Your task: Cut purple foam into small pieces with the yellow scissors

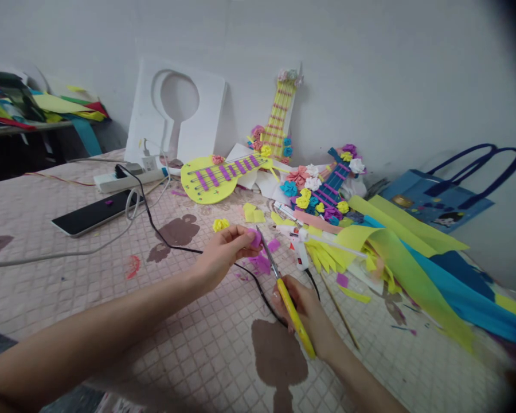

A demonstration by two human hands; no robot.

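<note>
Purple paper piece [253, 237] and yellow-handled scissors [289, 301], one to each hand, above patterned tablecloth [184, 350].
Left hand [223, 255] pinches the piece between thumb and fingertips, likely steadying its edge for the blades; right hand [307, 315] wraps round the scissors' handles, tips directed at the piece. Loose purple scraps [261, 264] lie just beyond, within easy reach. White glue gun [300, 253], beside yellow strips [327, 257], glue stick [339, 244] protruding rearward, presumably parked ready. Containers: blue tote bag [451, 195] by the wall, handles raised, contents hidden; white power strip [105, 183], black plug [121, 171] seated.
</note>
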